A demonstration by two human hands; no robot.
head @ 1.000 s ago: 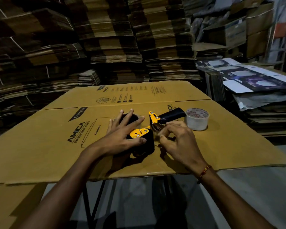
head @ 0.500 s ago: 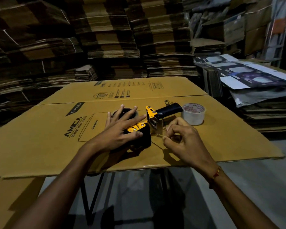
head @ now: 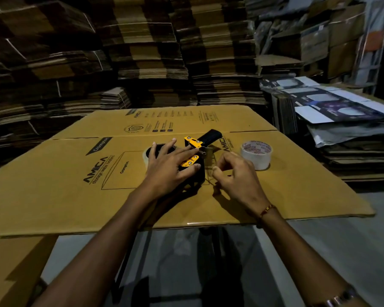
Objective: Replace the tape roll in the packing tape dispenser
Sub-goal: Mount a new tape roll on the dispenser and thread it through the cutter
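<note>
Here, a black and yellow packing tape dispenser (head: 194, 159) lies on a flattened brown cardboard sheet (head: 75, 185) covering the table. The left hand (head: 167, 166) presses flat and open-fingered on it, hiding most of the clear roll (head: 146, 156) mounted at its left. Just right of the dispenser, the right hand (head: 236, 173) pinches something thin; I cannot tell what. A white tape roll (head: 256, 157) stands further right. Stacks of flattened cartons (head: 142, 52) rise behind.

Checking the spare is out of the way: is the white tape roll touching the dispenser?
Apart. The head view shows bare cardboard between the white tape roll and the dispenser.
</note>
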